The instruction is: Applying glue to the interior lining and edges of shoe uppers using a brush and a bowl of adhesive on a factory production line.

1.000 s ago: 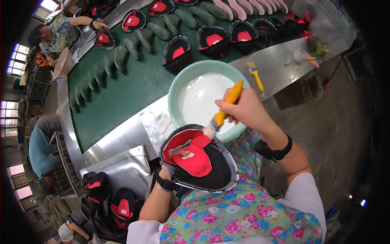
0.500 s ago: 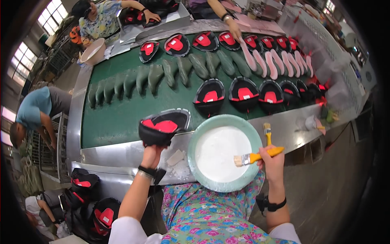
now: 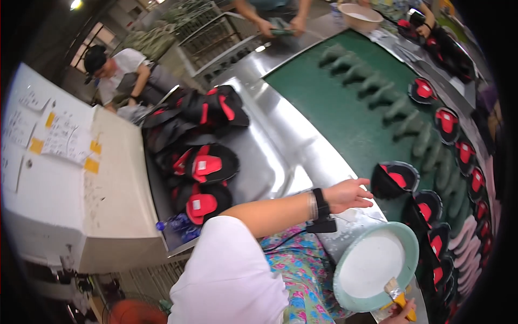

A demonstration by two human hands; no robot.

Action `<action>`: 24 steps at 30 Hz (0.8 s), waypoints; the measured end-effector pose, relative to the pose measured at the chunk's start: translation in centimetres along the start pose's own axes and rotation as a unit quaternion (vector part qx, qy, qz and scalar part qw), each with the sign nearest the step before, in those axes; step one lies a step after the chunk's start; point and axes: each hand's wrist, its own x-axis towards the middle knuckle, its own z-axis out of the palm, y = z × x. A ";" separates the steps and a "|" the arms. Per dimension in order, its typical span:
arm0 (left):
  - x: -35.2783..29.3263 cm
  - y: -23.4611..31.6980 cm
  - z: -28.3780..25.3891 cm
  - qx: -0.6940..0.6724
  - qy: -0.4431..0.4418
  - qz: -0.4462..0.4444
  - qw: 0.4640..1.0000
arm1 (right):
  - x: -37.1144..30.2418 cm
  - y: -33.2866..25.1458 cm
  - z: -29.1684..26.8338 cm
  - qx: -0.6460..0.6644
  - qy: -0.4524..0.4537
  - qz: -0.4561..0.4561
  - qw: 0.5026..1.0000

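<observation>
Holding a yellow-handled brush (image 3: 400,301) at the edge of the green basin (image 3: 411,251)

At the far left of my feed I see a white box (image 3: 46,186) with papers taped to its side. Right of it, a shallow metal tray (image 3: 259,181) carries a heap of black-and-red uppers (image 3: 208,164), several with white labels, and a blue plastic bottle (image 3: 181,224) lies in its near corner. Beyond, I pick out a wire rack (image 3: 208,40), its contents too dark for me to name.

Near the middle, the left hand (image 3: 348,195) is bare and loosely extended, fingers spread, just beside a lone upper (image 3: 396,181) that stands on the green work surface (image 3: 318,108); I cannot tell if they touch. Far behind it sits a pale basin (image 3: 361,21), and I can't make out what it holds.

Below the lone upper, the green basin holds a broad pool of white liquid (image 3: 372,262). The right hand (image 3: 402,316), partly cut off by the lower edge, grips the brush, whose bristles sit at the basin's near right side; whether they are wet, I can't judge. At upper right, I find a long grey bin (image 3: 456,89) containing more black-and-red pieces (image 3: 445,51).
</observation>
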 end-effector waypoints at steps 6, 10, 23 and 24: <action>-22.9 6.5 -1.1 0.292 0.313 0.237 0.872 | 0.9 -1.5 2.3 0.034 -0.102 -0.041 0.993; -32.7 6.4 -11.2 0.748 0.571 0.189 0.279 | 0.1 -0.3 2.3 0.063 -0.146 -0.012 0.987; -33.8 10.8 -24.1 0.795 0.563 -0.123 0.188 | 1.3 4.8 -1.0 0.076 -0.218 -0.007 0.973; -33.1 11.9 -24.2 0.830 0.510 -0.123 0.192 | 1.1 5.1 -1.2 0.072 -0.202 -0.007 0.977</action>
